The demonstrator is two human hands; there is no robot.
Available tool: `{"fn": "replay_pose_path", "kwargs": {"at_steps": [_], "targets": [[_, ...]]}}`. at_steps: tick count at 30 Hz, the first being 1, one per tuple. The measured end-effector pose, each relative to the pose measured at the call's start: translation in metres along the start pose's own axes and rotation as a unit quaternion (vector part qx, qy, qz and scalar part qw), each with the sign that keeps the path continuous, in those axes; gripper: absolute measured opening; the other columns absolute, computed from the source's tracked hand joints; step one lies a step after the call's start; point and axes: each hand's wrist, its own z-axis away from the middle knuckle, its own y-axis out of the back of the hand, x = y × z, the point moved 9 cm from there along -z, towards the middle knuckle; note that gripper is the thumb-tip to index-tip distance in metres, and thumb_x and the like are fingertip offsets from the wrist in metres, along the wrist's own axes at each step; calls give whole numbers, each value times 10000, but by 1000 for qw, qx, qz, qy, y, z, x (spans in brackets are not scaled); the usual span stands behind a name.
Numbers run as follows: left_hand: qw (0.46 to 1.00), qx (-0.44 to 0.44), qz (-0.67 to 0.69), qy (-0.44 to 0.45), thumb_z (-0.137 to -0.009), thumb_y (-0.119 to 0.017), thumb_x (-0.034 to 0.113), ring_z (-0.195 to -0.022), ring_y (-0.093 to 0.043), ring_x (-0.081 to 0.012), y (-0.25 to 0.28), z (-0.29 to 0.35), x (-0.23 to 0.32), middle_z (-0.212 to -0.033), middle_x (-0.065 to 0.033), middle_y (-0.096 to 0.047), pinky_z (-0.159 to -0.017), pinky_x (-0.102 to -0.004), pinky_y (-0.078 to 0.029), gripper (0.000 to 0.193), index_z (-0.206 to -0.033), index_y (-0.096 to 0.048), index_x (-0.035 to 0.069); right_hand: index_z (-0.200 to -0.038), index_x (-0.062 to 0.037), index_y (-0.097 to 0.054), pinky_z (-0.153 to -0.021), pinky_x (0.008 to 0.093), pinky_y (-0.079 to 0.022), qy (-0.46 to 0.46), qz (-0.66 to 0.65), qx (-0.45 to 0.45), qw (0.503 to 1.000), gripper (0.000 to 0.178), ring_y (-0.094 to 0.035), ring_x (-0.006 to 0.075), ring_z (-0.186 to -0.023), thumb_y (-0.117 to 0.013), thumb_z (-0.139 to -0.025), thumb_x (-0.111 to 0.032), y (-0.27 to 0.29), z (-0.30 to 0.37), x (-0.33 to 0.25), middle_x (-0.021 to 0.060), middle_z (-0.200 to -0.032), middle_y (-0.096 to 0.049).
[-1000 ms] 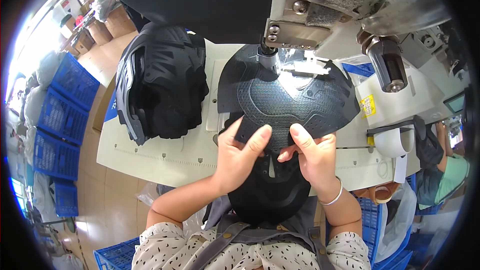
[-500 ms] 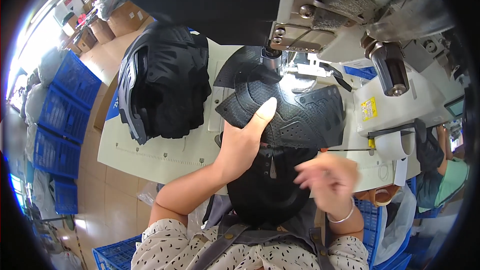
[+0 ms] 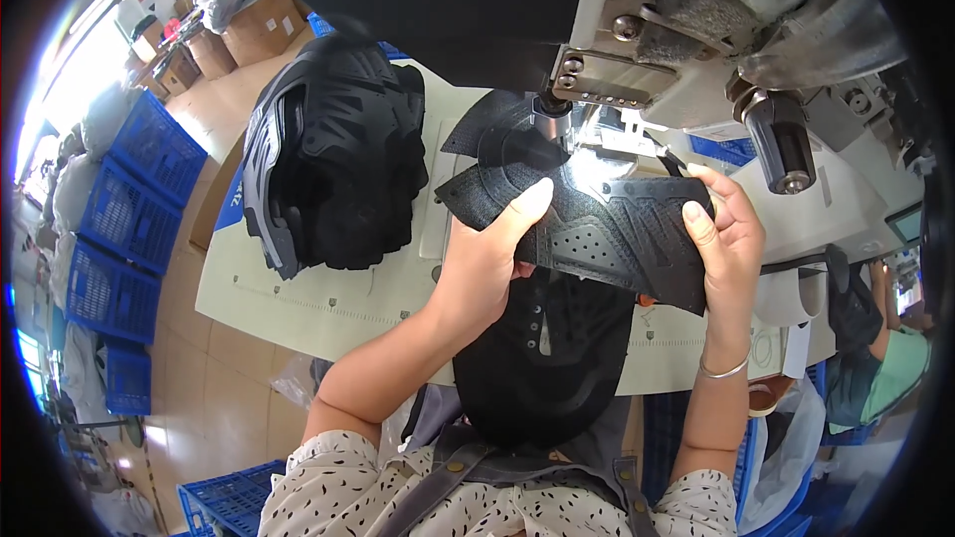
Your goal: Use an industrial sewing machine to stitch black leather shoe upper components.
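A black shoe upper (image 3: 597, 244) with perforations and raised overlays lies flattened under the head of a sewing machine (image 3: 553, 119). My left hand (image 3: 487, 259) grips its near left edge, thumb on top and fingers underneath. At its right end my right hand (image 3: 728, 239) pinches the corner, thumb on top, fingers behind. The far part of the upper sits by the lit needle area, where the machine hides the stitching point. Another black shoe upper (image 3: 547, 358) hangs over the table's front edge toward my lap, below the held one.
A stack of black shoe uppers (image 3: 343, 159) stands on the pale table (image 3: 298, 303) at left. Blue crates (image 3: 119, 224) line the floor farther left. A dark-handled machine part (image 3: 781, 144) juts out at upper right. Another person's green clothing (image 3: 895, 368) shows at far right.
My right hand has moved up from near the table edge and taken hold of the upper's right end. That end has swung slightly nearer to me. My left hand keeps its grip.
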Motion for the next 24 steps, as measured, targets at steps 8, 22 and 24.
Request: {"fn": "replay_pose_path", "kwargs": {"at_steps": [8,22,24], "targets": [[998,35,-43,-26,-817,-599,222,-483,-439,-35,-4,-2,5,-663,37,-530,-394,-182,-315,123,-805,-556,108,-1081,28,-504,-736,203,-452,3,-19,5,1000,257,-575,86,-807,-556,-837,-32,-1,-6,1,73,-903,-623],[995,0,-101,-11,-787,-622,232,-590,-482,-10,5,-19,20,-760,53,-548,-419,-162,-334,205,-949,-588,112,-1144,28,-480,-740,189,-452,16,-21,5,1000,307,-573,78,-817,-544,-848,-23,-8,3,-1,75,-910,-631],[994,0,-108,-6,-787,-624,238,-596,-484,-10,5,-20,19,-770,50,-553,-422,-159,-338,211,-953,-588,113,-1156,29,-471,-734,186,-454,25,4,6,1000,321,-575,79,-816,-545,-848,-22,-9,4,-2,77,-911,-631]]}}
